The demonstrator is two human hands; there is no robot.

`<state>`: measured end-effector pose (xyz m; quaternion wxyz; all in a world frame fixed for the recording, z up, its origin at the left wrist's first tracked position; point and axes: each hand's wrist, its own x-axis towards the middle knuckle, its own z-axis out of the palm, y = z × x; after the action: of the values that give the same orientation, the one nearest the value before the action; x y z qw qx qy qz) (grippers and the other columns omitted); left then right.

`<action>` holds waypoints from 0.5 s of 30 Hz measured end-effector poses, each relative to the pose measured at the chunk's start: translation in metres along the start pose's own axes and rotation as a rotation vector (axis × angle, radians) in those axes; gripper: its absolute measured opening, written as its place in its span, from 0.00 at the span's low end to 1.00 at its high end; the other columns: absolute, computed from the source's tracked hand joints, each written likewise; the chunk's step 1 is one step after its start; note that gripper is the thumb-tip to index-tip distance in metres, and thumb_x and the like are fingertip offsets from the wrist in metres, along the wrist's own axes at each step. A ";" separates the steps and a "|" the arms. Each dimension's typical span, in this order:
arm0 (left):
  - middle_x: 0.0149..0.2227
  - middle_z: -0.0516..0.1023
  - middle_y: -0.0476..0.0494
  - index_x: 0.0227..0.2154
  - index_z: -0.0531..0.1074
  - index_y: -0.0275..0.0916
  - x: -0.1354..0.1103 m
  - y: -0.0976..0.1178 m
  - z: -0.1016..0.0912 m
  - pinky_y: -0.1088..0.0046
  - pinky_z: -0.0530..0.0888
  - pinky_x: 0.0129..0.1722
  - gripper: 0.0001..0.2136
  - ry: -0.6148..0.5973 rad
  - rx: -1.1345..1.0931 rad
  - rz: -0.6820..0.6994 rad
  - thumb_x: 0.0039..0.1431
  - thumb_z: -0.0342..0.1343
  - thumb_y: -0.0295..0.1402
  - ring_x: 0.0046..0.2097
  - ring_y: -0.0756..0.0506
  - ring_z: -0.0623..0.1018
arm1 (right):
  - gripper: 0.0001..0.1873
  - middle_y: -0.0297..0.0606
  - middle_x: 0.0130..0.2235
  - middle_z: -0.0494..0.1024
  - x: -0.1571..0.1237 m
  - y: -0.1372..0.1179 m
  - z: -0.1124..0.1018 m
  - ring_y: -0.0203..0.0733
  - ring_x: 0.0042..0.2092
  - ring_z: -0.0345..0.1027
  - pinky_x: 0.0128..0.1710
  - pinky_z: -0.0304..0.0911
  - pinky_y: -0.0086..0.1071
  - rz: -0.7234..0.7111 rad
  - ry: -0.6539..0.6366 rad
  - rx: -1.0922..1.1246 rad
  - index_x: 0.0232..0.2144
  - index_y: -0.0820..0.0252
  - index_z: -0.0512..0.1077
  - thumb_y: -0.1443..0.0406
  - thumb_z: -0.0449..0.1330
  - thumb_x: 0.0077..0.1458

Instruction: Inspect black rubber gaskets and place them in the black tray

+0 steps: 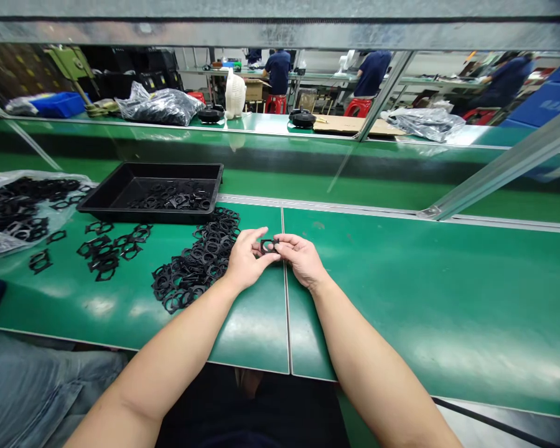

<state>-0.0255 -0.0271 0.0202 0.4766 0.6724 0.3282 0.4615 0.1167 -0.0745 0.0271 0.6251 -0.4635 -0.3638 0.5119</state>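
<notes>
Between my two hands, just above the green table, is a small black plastic ring frame (pixel 263 247). My left hand (pixel 246 260) grips its left side with thumb and fingers. From the other side, my right hand (pixel 303 258) pinches its right edge. Left of my hands lies a long heap of similar black ring frames (pixel 210 252), partly behind my left hand and forearm. A black tray (pixel 149 216) with more black parts inside stands at the heap's far end.
A smaller group of black frames (pixel 105 252) lies farther left, beside a clear plastic bag (pixel 70 221) full of them. A metal post (pixel 490 168) slants up at the right. Behind the rail stand a white fan (pixel 235 93) and a blue bin (pixel 60 104). Several people sit beyond.
</notes>
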 end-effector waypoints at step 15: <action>0.29 0.78 0.42 0.34 0.76 0.31 0.009 -0.001 -0.004 0.74 0.73 0.29 0.15 -0.022 -0.481 -0.436 0.44 0.65 0.37 0.27 0.52 0.75 | 0.19 0.36 0.30 0.79 -0.001 0.000 0.001 0.34 0.28 0.72 0.30 0.68 0.29 -0.091 -0.001 -0.075 0.36 0.61 0.74 0.60 0.69 0.40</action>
<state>-0.0263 -0.0178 0.0227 0.7130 0.4594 0.3408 0.4055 0.1158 -0.0753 0.0274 0.6300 -0.4692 -0.4036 0.4692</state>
